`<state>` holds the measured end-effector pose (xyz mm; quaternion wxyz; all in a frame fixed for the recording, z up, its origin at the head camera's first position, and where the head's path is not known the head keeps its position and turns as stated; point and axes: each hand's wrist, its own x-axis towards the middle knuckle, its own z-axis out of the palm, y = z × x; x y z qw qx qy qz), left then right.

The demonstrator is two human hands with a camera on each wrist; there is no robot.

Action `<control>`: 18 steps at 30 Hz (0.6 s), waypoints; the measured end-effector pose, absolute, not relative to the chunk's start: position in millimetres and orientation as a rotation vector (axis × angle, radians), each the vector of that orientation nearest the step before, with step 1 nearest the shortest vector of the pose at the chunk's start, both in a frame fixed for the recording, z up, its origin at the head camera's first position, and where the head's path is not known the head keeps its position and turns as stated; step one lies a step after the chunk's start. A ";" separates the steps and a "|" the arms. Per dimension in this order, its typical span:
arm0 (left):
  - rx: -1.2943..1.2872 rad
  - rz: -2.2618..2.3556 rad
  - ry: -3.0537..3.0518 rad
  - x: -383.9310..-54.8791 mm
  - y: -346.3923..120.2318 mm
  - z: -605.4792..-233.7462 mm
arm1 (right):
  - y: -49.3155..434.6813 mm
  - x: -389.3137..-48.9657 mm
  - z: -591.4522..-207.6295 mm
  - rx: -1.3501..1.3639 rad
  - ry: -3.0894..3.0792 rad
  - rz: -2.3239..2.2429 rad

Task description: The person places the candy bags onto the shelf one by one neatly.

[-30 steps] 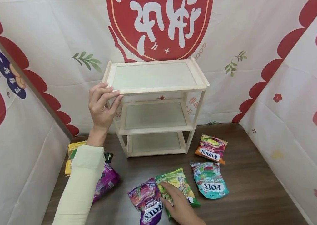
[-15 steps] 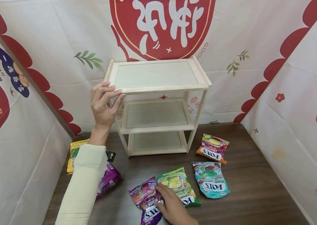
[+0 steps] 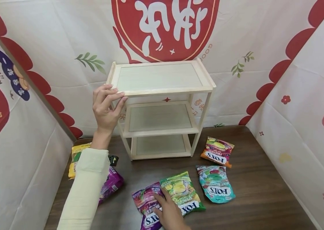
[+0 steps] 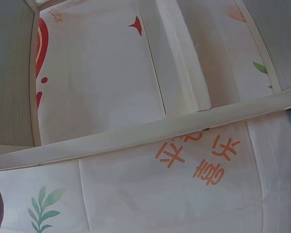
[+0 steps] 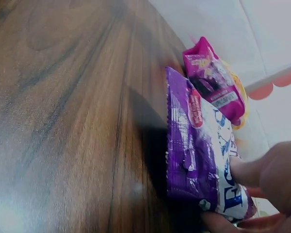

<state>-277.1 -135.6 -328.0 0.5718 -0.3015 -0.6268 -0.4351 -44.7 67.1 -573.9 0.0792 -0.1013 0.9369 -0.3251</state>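
Observation:
A pale wooden three-tier shelf [image 3: 162,130] stands at the table's back. My left hand [image 3: 104,110] holds its top left front corner, fingers over the edge and thumb below. The left wrist view shows the shelf's side rail [image 4: 136,133] close up, with little of the hand. My right hand [image 3: 169,212] grips a purple Fox's berries candy bag [image 3: 146,199] near the front. In the right wrist view, the thumb presses on the face of this purple bag [image 5: 189,150] and other fingers reach round its side. A green Fox's candy bag [image 3: 180,188] lies right beside it.
Teal [image 3: 215,188] and red-orange [image 3: 217,150] candy bags lie on the right. A magenta-purple bag [image 3: 113,183] and a yellow bag [image 3: 75,163] lie at left, partly hidden by the left sleeve [image 3: 84,188]. Printed cloth walls [image 3: 308,105] surround the dark wooden table [image 3: 259,191].
My right hand has moved left from the green candy bag onto the purple berries bag and taken hold of it. My left hand keeps its hold on the shelf corner.

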 end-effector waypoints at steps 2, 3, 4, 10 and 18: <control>-0.707 -1.022 -1.469 -276.9 -135.7 -328.3 | 62.5 -44.6 -574.3 -0.265 2.824 -0.989; -0.707 -1.023 -1.468 -277.0 -135.8 -328.6 | 60.5 -44.7 -574.8 -0.252 2.840 -0.992; -0.706 -1.024 -1.467 -276.9 -135.7 -329.0 | 58.6 -44.9 -575.1 -0.239 2.852 -0.993; -0.700 -1.037 -1.462 -276.5 -134.5 -330.2 | 47.6 -51.2 -581.1 -0.187 2.978 -0.978; -0.708 -1.032 -1.461 -276.0 -134.3 -327.1 | 34.6 -65.8 -588.8 -0.098 3.075 -1.011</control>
